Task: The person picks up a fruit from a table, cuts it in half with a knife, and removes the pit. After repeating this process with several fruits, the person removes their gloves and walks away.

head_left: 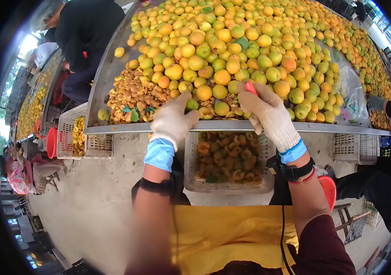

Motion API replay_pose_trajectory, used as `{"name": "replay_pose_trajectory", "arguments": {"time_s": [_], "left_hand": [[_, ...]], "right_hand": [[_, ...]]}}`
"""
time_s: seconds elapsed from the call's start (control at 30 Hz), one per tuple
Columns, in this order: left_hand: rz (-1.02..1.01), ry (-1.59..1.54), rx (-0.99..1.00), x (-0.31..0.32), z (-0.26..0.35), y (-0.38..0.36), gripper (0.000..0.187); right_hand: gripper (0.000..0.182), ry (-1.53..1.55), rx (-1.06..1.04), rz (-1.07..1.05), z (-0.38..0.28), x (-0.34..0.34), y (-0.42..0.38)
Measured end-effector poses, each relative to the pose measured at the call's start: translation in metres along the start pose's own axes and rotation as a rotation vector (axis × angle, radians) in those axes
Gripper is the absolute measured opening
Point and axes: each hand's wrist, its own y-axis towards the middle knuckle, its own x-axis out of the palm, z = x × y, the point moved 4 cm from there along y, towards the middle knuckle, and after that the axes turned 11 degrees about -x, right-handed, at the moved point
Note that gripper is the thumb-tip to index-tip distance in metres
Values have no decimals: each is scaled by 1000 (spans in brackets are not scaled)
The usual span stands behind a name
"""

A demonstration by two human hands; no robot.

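My left hand [173, 120], in a white knit glove with a blue cuff, is at the table's front edge. Its thumb and fingers close around a green-yellow apricot [191, 105]. In my right hand [269, 112], gloved the same way, is a small knife with a red handle [250, 88]. The thin blade points up and away, over the fruit. A large heap of yellow, orange and green apricots [232, 50] covers the metal table [159, 126]. Beside my left hand lies a brown pile of apricot pits [136, 94].
Below the table edge, a plastic crate [190, 169] holds halved apricots. Another crate [99, 145] with fruit and a red bucket [52, 142] stand left. A clear plastic bag [353, 94] lies on the table at right. A person in dark clothes [88, 36] works left; another person's gloved hand [376, 103] is right.
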Motion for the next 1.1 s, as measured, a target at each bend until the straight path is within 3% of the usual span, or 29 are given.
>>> {"name": "replay_pose_trajectory", "arguments": {"time_s": [0.07,0.27,0.33,0.37,0.43,0.47,0.63,0.73,0.8,0.93,1.1], "left_hand": [[-34,61,-19,4,1,15,57],[-24,8,-44,-1,5,15,51],[-89,-949,149,-7,7,4,47],[-91,-951,149,-7,7,-3,47],[-359,-1311,105,-15,31,-22,51],[-346,-1360,172,-16,43,-31,55],[-462,-1339,152,-9,54,-47,57],[-486,-1311,202,-15,57,-55,57],[-554,-1355,89,-17,54,-58,57],[-377,-1125,90,-22,49,-58,52],[-314,-846,203,-28,48,-62,46]], "right_hand": [[41,-118,5,21,0,-5,5],[40,37,-121,-20,-1,-2,13],[41,124,-10,21,0,-4,7],[41,122,-9,22,-4,-4,3],[44,285,46,-189,-13,7,-7],[46,272,88,-228,-16,13,-10],[47,346,-40,-239,2,30,-17],[46,157,-47,-313,-3,26,-20],[45,166,-43,-260,1,25,-21],[45,121,-30,-241,-16,27,-30],[45,-188,-250,-303,-21,30,-29]]}}
